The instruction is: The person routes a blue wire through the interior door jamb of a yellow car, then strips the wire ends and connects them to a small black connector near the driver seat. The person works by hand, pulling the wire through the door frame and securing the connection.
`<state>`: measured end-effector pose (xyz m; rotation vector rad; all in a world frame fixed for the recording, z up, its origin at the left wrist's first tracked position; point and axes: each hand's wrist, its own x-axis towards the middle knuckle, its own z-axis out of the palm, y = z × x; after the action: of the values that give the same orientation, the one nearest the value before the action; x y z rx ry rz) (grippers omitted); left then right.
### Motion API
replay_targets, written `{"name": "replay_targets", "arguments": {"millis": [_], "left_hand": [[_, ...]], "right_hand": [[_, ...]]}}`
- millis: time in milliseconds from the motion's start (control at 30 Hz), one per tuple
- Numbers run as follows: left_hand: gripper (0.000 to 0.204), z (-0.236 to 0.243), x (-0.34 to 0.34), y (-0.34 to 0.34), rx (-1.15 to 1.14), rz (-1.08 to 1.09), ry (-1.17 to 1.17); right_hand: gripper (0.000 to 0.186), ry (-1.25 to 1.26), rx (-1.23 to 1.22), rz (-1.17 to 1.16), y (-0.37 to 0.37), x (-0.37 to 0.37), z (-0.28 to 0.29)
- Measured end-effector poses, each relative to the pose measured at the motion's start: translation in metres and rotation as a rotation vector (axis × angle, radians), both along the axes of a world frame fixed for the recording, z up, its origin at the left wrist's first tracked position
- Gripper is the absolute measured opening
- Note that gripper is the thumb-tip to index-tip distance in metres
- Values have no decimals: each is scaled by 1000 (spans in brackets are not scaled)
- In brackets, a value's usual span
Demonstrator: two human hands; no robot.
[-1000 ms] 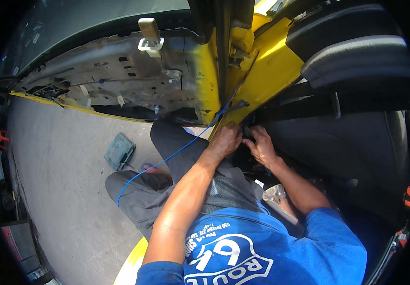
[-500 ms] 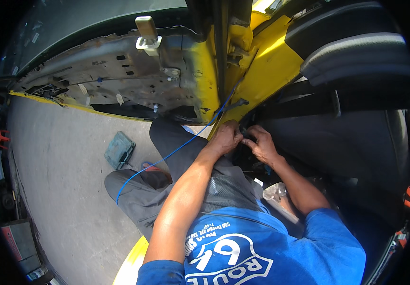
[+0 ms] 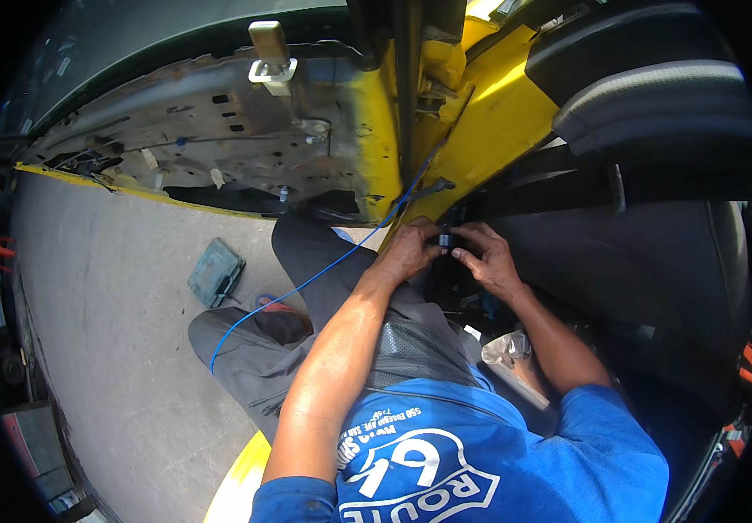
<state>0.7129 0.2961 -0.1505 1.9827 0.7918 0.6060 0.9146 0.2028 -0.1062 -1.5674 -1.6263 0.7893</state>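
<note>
My left hand (image 3: pixel 407 253) is closed, its thumb and fingers pinching a small black piece (image 3: pixel 444 241) with a pale shiny face, too small to name. From the other side, my right hand (image 3: pixel 487 260) has its bent fingertips and thumb at the same piece. Both hands are over my lap, beside the yellow door frame (image 3: pixel 502 118). A thin blue cable (image 3: pixel 319 277) runs from the frame, past my left hand, and across my trouser leg. Just beyond the hands, a dark lever-like part (image 3: pixel 438 186) sticks out by the cable.
The stripped car door (image 3: pixel 219 122) stands open ahead on the left, a pale handle (image 3: pixel 269 52) on it. A teal tool case (image 3: pixel 216 272) lies on the concrete floor (image 3: pixel 114 305). Right of me are a dark seat (image 3: pixel 637 253) and a clear plastic bag (image 3: pixel 508 353).
My right hand has shifted slightly right, and the fingers of both hands have parted a little. More of the small black piece shows between them, including its pale face.
</note>
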Motion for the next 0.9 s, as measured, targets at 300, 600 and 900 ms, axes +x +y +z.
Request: {"name": "replay_targets", "arguments": {"millis": [300, 600, 900], "left_hand": [[34, 6, 1, -6, 63, -57, 134], [31, -2, 2, -9, 110, -10, 208], [34, -14, 4, -8, 105, 6, 262]], "right_hand": [[25, 417, -515, -139, 19, -1, -1], [14, 500, -624, -184, 39, 0, -32], [4, 635, -634, -196, 42, -1, -35]]}}
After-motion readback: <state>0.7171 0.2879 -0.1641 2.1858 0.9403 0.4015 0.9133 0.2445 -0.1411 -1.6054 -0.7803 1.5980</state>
